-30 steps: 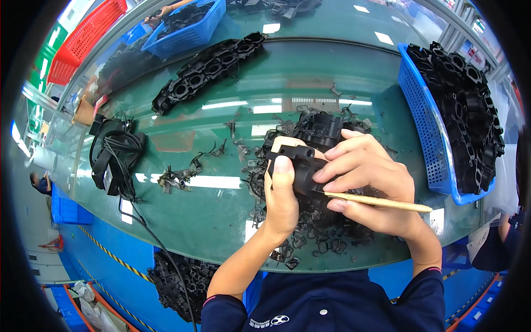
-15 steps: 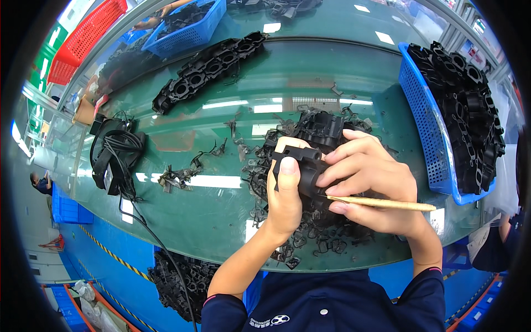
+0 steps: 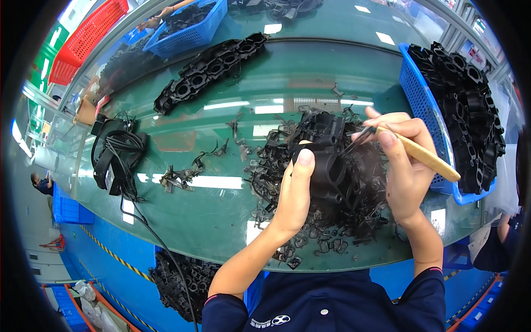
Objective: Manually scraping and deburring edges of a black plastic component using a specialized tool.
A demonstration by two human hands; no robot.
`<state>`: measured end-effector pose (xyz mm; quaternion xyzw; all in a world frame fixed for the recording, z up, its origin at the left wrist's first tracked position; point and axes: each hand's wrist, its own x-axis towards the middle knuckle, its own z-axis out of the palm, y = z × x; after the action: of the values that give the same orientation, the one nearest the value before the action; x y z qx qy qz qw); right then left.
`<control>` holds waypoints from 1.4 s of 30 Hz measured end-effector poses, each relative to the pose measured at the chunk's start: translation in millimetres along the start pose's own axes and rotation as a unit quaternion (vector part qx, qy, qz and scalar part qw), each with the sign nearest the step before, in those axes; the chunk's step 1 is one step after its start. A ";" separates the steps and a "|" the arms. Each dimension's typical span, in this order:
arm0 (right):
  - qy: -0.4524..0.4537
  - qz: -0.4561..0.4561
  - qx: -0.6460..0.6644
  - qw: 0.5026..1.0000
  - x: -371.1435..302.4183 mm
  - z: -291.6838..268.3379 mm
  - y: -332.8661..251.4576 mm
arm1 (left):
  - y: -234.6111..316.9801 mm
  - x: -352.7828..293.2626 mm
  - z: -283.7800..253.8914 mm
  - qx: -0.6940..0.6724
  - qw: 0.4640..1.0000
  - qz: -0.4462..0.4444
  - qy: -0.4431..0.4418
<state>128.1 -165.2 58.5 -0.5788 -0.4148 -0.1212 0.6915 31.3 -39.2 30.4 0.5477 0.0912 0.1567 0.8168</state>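
Note:
My left hand (image 3: 294,196) is wrapped round the left side of a black moulded plastic part (image 3: 331,174), its thumb on top and most fingers hidden. My right hand (image 3: 408,171) grips a knife (image 3: 427,156) with a pale yellow handle. Its thin dark blade points down and left at the part's right side; whether it touches cannot be made out. Beneath and around the part lie many black plastic scraps (image 3: 332,245), and another black moulded piece shows just behind it.
A blue basket (image 3: 423,119) of black parts stands at right. A long black part (image 3: 213,71) lies at the back. A black strapped device with coiled cable (image 3: 119,155) sits at left. Another person's hand (image 3: 149,23) is by a far blue basket (image 3: 193,33). More black parts (image 3: 180,285) are below the table edge.
My right hand has moved up and right, off the part's near side, and the knife has swung round so its blade now shows. The part has turned and sits lower in my left hand.

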 end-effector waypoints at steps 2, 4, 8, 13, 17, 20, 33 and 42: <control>0.030 -0.105 -0.104 0.989 9.5 -3.0 -2.9 | -8.4 1.3 -7.3 -0.142 0.986 -0.084 0.038; 0.066 -0.240 -0.303 0.920 31.2 -29.6 -4.9 | -1.9 5.6 -14.5 -0.100 0.991 -0.091 0.010; -0.015 0.143 -0.157 0.977 30.6 -30.3 -20.1 | -2.1 12.1 -15.8 -0.067 0.994 -0.079 0.022; -0.197 0.177 -0.236 0.935 22.2 -17.9 -18.4 | -2.9 12.4 -20.6 -0.088 0.994 -0.059 -0.011; -0.218 0.193 -0.106 0.951 11.5 -7.4 -16.7 | -5.4 7.9 -28.8 0.042 0.998 0.030 -0.032; -0.240 0.136 -0.074 0.958 7.3 -2.1 -18.3 | 1.3 2.6 -24.5 0.039 0.998 0.033 -0.021; -0.083 0.366 0.224 0.899 7.1 1.6 16.8 | 20.6 3.9 -9.7 0.130 0.990 0.042 -0.020; -0.042 0.354 0.265 0.896 -23.3 21.0 21.7 | -1.7 9.0 -11.0 0.037 0.991 0.112 0.056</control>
<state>118.5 -147.0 26.4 -0.4869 -0.2280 0.2703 0.7987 36.4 -27.1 24.8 0.5748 0.0813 0.2741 0.7667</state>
